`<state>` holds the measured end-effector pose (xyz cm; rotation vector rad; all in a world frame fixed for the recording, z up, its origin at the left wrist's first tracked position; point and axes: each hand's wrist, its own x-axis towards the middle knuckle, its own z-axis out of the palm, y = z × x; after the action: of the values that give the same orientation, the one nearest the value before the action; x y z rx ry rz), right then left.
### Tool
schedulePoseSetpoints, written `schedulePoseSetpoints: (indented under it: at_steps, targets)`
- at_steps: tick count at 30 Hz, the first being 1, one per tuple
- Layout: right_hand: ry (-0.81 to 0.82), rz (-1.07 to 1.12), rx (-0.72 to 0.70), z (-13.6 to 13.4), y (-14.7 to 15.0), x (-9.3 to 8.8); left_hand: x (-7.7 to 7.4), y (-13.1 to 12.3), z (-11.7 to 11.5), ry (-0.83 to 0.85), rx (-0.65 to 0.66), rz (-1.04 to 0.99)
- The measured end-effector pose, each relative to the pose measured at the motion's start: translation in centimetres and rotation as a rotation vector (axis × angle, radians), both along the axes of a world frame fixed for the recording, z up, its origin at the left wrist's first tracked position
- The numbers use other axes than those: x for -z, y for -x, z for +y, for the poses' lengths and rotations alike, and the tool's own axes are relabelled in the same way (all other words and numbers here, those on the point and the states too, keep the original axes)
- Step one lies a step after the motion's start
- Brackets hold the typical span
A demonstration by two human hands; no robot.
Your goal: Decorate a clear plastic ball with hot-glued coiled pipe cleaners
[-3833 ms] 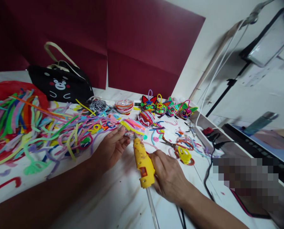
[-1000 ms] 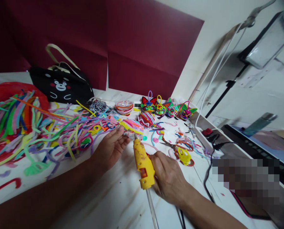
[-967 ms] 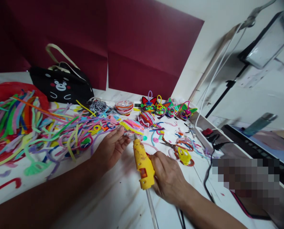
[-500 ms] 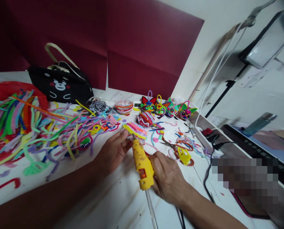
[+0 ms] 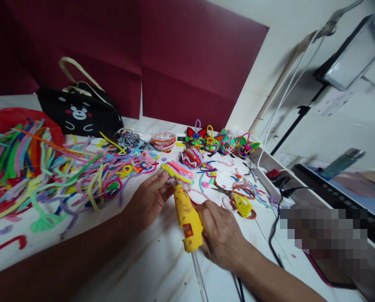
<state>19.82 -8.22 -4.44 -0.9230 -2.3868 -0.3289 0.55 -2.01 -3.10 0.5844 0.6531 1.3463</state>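
Note:
My right hand grips a yellow glue gun, a clear glue stick sticking out of its back. The gun's nozzle points at a small striped craft piece of pink, yellow and green pipe cleaners. My left hand holds that piece by its near side just above the white table, fingers curled round it.
A heap of loose pipe cleaners covers the left of the table by a red bag. A black bear bag stands behind. Finished animal masks line the back, scissors and a power strip lie to the right.
My left hand has lifted and turned the striped piece toward me. The glue gun's nozzle has closed in on the piece's underside.

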Motion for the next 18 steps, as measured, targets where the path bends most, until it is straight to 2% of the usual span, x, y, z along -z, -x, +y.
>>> schedulePoseSetpoints:
  at_steps: [12, 18]
  targets:
    - [-0.021, 0.017, 0.015, 0.1, -0.1, 0.0, -1.2, 0.2, -0.1, 0.041, -0.068, -0.088]
    - [-0.011, 0.006, 0.001, 0.1, -0.2, 0.0, -1.2, 0.4, 0.2, 0.051, -0.101, -0.111]
